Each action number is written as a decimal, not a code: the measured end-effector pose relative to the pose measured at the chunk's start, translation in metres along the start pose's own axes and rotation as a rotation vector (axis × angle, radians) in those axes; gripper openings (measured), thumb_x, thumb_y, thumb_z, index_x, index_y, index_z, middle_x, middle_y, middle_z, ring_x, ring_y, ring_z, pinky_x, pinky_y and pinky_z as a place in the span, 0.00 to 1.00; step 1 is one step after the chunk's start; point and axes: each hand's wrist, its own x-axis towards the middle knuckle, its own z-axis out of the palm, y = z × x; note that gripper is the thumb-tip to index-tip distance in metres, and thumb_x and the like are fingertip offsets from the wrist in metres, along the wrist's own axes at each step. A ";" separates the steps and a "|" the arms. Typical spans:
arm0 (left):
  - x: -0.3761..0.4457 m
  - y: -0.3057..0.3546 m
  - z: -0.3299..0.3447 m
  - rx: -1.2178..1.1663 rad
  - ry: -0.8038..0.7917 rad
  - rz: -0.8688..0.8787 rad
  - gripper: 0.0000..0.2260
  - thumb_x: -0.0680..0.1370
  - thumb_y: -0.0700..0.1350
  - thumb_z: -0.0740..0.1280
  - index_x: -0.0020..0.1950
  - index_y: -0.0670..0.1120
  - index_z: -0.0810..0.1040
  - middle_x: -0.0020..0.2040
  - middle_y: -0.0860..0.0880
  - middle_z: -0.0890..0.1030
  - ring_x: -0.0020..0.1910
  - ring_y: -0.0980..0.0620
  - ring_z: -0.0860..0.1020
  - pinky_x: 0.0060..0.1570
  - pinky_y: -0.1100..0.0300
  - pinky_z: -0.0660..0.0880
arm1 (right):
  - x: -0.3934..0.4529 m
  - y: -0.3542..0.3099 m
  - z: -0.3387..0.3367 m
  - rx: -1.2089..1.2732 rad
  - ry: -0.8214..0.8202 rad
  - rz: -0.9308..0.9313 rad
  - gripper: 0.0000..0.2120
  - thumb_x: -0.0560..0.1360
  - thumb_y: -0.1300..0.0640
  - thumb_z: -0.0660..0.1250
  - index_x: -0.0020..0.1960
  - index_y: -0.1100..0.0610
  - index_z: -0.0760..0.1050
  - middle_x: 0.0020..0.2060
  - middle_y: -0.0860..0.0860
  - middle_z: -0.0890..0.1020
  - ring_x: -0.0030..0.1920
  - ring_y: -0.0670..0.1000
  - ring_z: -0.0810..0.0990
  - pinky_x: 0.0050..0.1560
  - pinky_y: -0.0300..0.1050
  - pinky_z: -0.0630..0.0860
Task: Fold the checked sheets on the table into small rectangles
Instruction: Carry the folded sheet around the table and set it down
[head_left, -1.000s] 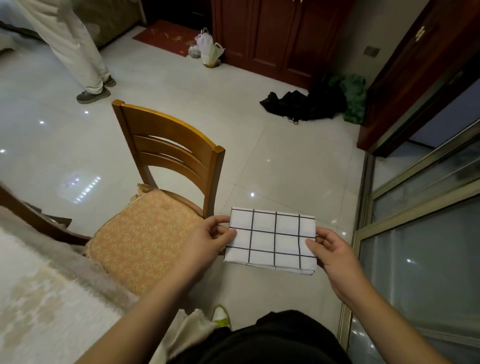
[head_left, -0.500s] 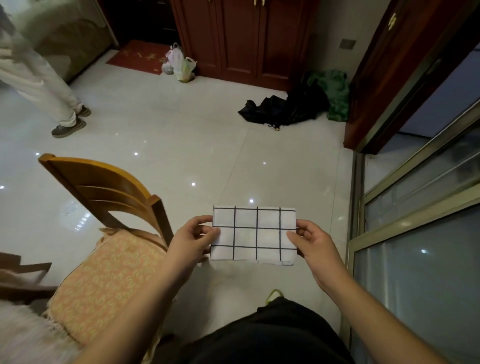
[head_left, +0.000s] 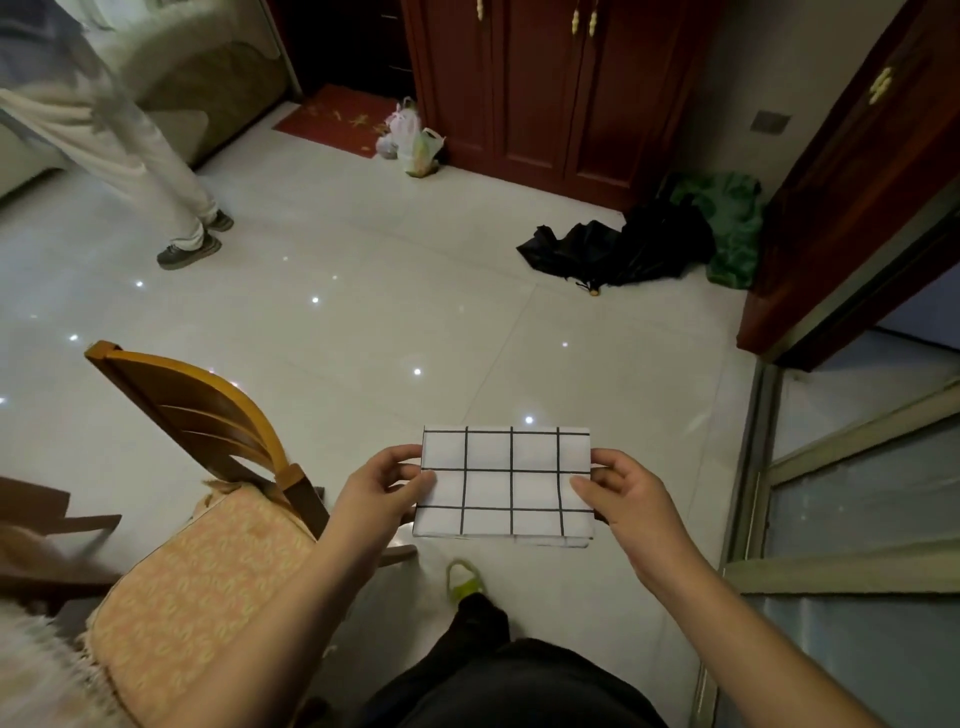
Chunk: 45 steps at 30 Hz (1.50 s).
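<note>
Folded checked sheet (head_left: 504, 486), held in the air above the tiled floor (head_left: 363, 291), in front of the person's lap, just right of the wooden chair (head_left: 208, 415). Its long axis runs side to side, spanning both hands. Left hand (head_left: 382, 488) pinches the left short edge; right hand (head_left: 623, 499) pinches the right short edge, thumbs on top. Each hand is equally near. No table is in view; a further fold would likely bring one short edge across to the other.

A glossy pale tiled floor (head_left: 363, 270) reflects small ceiling lights. Dark red wooden cabinets (head_left: 524, 88) line the far wall. A wooden chair (head_left: 208, 415) with a patterned cushion (head_left: 208, 587) stands at the left.
</note>
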 end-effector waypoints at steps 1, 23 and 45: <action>0.008 0.002 -0.004 -0.017 0.008 -0.001 0.10 0.78 0.38 0.68 0.57 0.50 0.77 0.38 0.51 0.81 0.35 0.58 0.81 0.33 0.68 0.76 | 0.011 -0.004 0.005 -0.013 -0.019 0.004 0.12 0.75 0.62 0.71 0.56 0.50 0.78 0.48 0.57 0.84 0.47 0.53 0.83 0.48 0.45 0.79; 0.205 0.083 -0.059 -0.183 0.209 0.010 0.13 0.78 0.37 0.68 0.59 0.51 0.78 0.39 0.49 0.81 0.38 0.52 0.77 0.40 0.54 0.74 | 0.243 -0.128 0.089 -0.132 -0.196 -0.020 0.13 0.76 0.61 0.69 0.59 0.52 0.78 0.48 0.61 0.82 0.52 0.62 0.82 0.57 0.60 0.77; 0.330 0.153 -0.083 -0.462 0.618 -0.056 0.11 0.78 0.37 0.68 0.59 0.46 0.78 0.40 0.45 0.80 0.42 0.51 0.81 0.44 0.55 0.79 | 0.461 -0.260 0.196 -0.307 -0.659 -0.055 0.12 0.76 0.61 0.69 0.58 0.50 0.76 0.44 0.56 0.82 0.44 0.48 0.81 0.46 0.42 0.74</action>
